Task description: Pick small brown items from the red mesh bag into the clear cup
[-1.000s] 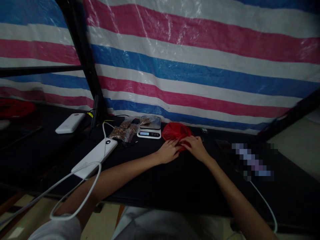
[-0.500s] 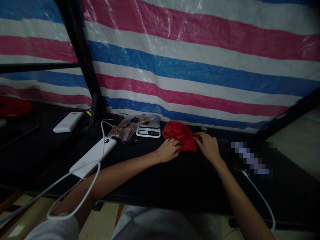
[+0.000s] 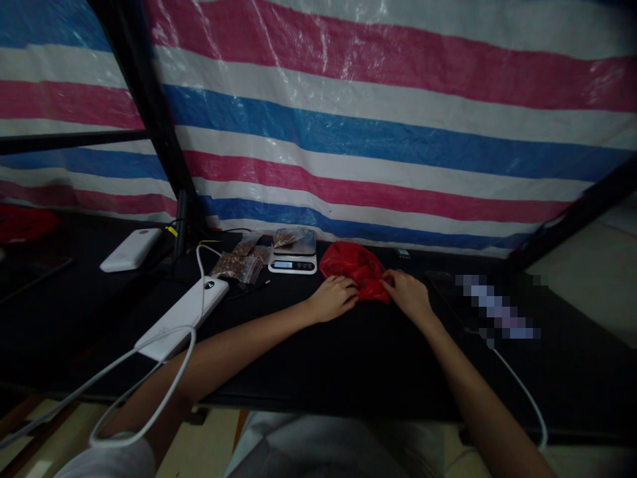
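Observation:
A red plastic bag (image 3: 354, 255) lies crumpled on the black table, with darker contents showing faintly through it. My left hand (image 3: 332, 299) grips its near left edge, fingers curled over the plastic. At the bag's right edge, my right hand (image 3: 409, 296) pinches the plastic between thumb and fingers. Just left of the bag stands a small white digital scale (image 3: 293, 267) with a lit display. On its plate rests a clear zip bag (image 3: 287, 238) of brown bits. Several similar zip bags (image 3: 233, 267) lie in a pile left of the scale.
A white power bank (image 3: 174, 325) with a white cable (image 3: 185, 378) looping over my left forearm lies on the left. Another white power bank (image 3: 130, 250) is farther back. A phone (image 3: 450, 299), partly pixelated, lies right. Behind the table hangs a striped tarp (image 3: 348, 139).
My right hand has closed in slightly on the bag's right edge, its fingers now pinching there. My left hand stays on the bag. The view has shifted a little.

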Tool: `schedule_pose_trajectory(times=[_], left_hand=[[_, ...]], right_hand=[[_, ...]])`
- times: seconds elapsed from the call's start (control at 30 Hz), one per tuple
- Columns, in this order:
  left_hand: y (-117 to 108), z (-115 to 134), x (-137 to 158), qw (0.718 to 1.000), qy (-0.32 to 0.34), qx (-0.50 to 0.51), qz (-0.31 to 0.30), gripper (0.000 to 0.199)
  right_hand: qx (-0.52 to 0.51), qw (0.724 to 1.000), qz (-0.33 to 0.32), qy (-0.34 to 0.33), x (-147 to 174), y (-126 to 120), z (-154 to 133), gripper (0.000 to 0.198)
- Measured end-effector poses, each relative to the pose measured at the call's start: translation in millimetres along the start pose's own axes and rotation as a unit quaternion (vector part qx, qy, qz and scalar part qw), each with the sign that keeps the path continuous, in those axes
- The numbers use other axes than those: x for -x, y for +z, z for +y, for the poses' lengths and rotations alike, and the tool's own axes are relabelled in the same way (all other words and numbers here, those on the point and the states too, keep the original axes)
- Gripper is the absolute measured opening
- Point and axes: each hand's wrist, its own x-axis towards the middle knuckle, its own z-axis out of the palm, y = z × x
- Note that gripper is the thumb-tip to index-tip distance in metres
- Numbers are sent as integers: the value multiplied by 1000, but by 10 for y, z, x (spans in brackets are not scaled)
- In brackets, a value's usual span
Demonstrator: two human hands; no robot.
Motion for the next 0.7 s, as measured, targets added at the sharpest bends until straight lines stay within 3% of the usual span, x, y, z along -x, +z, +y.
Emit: schedule_pose_trajectory(times=[0.17, 0.27, 0.47, 0.6, 0.7], left_hand=[[-32, 7, -29, 999, -34, -27, 8, 30], [-44, 16, -29, 999, -41, -32, 6, 30], [-83, 21, -20, 997, -58, 2, 41, 23], [-85, -64, -89, 995, -27, 65, 75, 26], [-64, -177, -136, 996, 6, 87, 21, 52]], right_hand=[[28, 998, 0, 50, 8, -73, 50, 21], [23, 999, -2, 45, 11, -94, 74, 20], [-39, 987, 76, -132, 17, -111, 10, 21], [-90, 969, -28, -231, 43, -75, -66, 21], [-112, 960, -83, -241, 58, -45, -85, 22]])
